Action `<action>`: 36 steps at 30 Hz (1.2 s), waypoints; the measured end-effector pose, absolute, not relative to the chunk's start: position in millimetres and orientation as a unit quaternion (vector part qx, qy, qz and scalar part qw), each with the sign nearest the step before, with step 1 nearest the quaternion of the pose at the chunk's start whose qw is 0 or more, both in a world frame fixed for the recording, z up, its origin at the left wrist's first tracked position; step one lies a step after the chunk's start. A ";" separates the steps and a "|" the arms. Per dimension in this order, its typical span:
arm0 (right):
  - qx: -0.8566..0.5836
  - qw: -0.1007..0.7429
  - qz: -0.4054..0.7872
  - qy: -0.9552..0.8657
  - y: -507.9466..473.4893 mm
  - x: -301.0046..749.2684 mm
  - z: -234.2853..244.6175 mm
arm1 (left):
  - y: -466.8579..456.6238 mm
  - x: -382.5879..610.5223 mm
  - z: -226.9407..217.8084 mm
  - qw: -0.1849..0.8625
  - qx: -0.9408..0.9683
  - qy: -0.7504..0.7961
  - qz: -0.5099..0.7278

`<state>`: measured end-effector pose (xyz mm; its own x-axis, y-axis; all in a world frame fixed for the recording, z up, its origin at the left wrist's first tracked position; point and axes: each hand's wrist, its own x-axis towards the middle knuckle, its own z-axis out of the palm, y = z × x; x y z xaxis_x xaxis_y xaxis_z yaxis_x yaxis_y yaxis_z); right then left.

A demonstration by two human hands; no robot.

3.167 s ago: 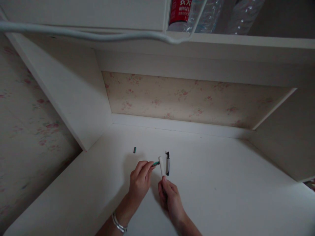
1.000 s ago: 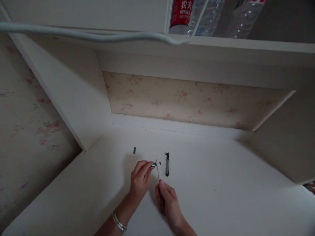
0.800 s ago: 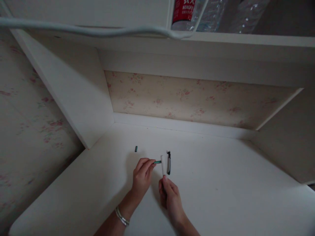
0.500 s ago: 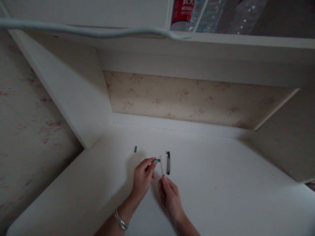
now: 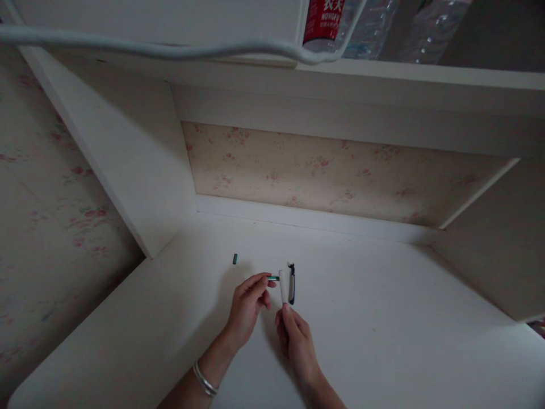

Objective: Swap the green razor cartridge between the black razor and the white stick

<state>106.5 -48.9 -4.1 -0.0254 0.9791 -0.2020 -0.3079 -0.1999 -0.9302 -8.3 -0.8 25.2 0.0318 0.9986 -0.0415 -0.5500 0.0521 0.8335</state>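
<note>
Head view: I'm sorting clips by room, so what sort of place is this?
Probably a desk nook in a home: a white desktop, floral wallpaper behind it, and an overhead shelf holding a red-labelled bottle.

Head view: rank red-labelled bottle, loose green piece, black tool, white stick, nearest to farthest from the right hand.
1. White stick, held in right hand
2. Black tool, just ahead
3. Loose green piece, leftward
4. Red-labelled bottle, up high

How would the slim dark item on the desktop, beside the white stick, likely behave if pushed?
The slim dark item probably feels light, being so thin. It likely stays stiff, as nothing droops. On the smooth-looking desktop, it may slide; its uneven end should discourage rolling.
</note>
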 end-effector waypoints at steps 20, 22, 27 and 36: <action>-0.467 0.496 0.611 -0.403 -49.4 107.9 -6.4 | 1.5 -13.4 27.5 0.651 0.319 0.331 0.605; -0.455 0.474 0.617 -0.433 -50.1 107.9 -5.6 | 2.0 -12.9 28.3 0.647 0.319 0.328 0.610; -0.478 0.501 0.597 -0.405 -49.4 110.7 -2.6 | 1.4 -13.8 28.1 0.644 0.337 0.333 0.601; -0.463 0.488 0.606 -0.425 -48.8 108.4 -12.0 | 1.5 -14.6 22.6 0.635 0.352 0.326 0.606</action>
